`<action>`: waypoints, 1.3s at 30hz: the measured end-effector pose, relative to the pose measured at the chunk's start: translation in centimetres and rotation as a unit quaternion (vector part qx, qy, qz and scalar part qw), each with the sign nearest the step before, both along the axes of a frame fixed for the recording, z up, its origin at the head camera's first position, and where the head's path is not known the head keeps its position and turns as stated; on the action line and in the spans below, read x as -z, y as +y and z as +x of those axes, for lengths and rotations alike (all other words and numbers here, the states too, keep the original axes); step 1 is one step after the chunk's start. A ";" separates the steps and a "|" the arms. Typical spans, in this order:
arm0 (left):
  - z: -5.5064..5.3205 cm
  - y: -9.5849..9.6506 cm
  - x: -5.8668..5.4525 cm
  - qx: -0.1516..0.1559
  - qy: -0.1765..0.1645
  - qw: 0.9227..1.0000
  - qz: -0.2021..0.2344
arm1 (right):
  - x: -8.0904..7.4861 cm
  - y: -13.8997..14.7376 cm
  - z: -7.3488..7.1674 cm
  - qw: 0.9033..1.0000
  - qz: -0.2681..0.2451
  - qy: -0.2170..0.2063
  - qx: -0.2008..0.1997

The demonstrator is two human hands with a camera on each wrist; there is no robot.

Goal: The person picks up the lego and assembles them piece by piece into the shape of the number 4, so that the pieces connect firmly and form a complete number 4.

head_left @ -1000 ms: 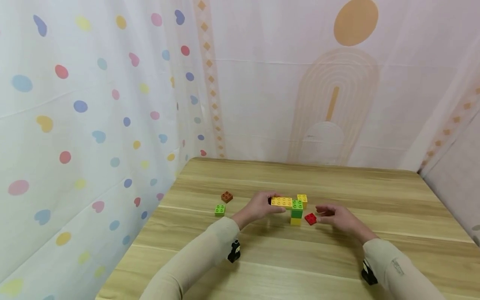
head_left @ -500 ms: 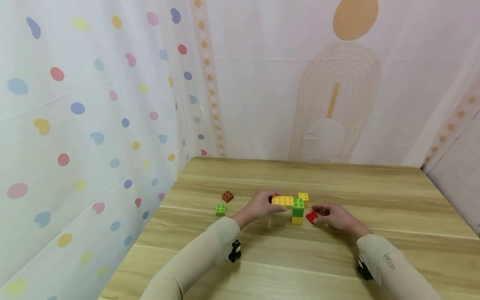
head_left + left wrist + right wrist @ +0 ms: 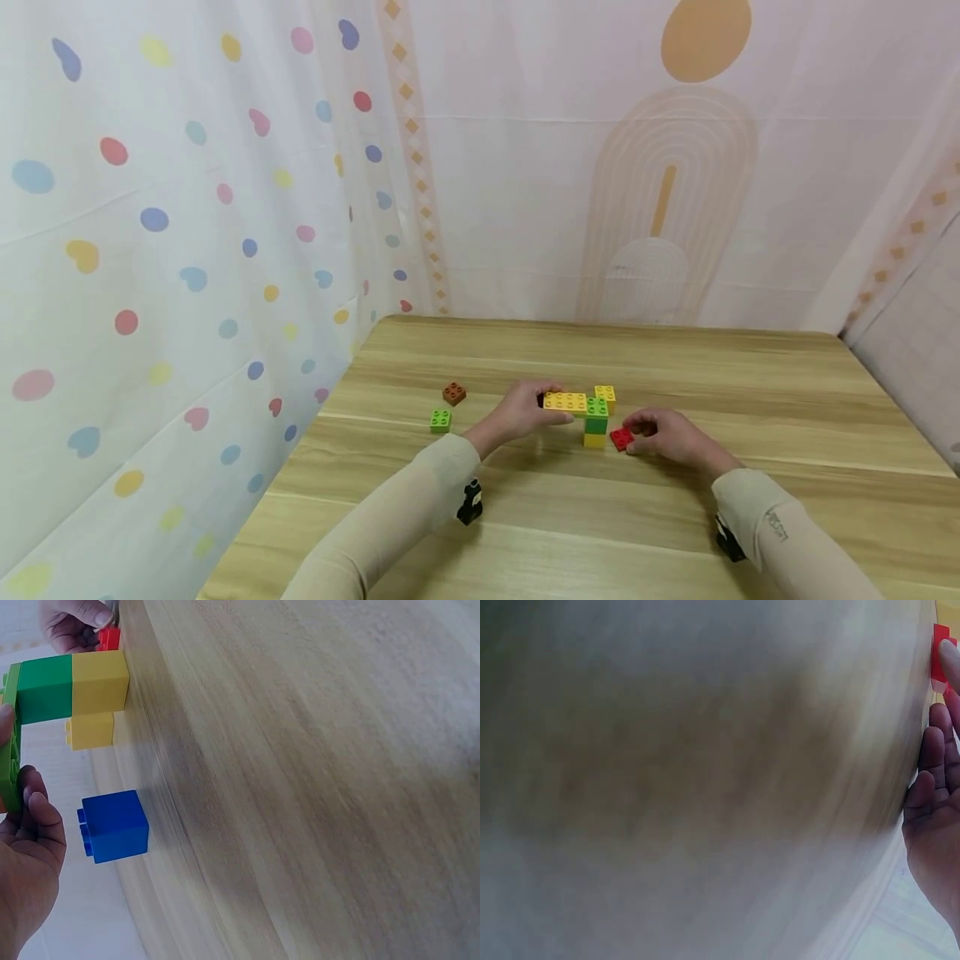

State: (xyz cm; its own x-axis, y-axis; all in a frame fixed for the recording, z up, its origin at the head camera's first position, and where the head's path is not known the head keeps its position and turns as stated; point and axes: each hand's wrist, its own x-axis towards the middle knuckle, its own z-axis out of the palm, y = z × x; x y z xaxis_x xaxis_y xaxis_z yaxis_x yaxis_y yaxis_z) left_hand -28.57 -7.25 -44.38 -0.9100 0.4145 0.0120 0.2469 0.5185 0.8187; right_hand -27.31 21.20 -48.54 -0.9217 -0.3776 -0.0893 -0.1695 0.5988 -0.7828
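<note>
Site type: small curtained tabletop area, home-like in décor; home or studio could not be determined. Indicators: wood-grain tabletop [image 3: 600, 521] spanned near and middle zones. Left curtain [image 3: 187, 333], white with coloured dots and hearts, hung in folds along left side. Far curtain [image 3: 510, 208], pale with tan disc, arch and diamond borders, hung behind far edge. Pale surface [image 3: 918, 325] bounded right side. Toy bricks [image 3: 441, 421] on tabletop gave playroom character.

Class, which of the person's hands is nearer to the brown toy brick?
Left. The left hand is right of the brown toy brick, gripping the block structure; the right hand is farther right, past that structure, at the red brick.
</note>
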 end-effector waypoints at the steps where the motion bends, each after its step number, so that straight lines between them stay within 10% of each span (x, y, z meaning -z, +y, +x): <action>1: 0.0 0.0 0.0 -0.001 0.000 1.000 -0.001 | 0.0 0.0 0.0 1.000 0.001 0.003 -0.003; 12: 0.0 0.0 0.3 -0.001 0.002 1.000 -0.004 | 0.1 -0.3 0.4 0.998 0.015 0.044 -0.030; 39: -0.2 -0.1 0.1 0.002 0.005 1.000 -0.009 | -1.7 -0.6 1.4 0.996 -0.028 0.054 0.058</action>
State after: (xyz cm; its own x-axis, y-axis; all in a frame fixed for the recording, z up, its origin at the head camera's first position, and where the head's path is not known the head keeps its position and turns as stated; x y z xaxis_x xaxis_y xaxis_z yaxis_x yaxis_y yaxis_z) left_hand -28.76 -7.39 -44.52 -0.9079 0.4189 0.0138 0.2580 0.5325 0.8061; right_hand -25.94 20.57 -46.85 -0.9624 -0.2697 0.0314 -0.1872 0.5753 -0.7962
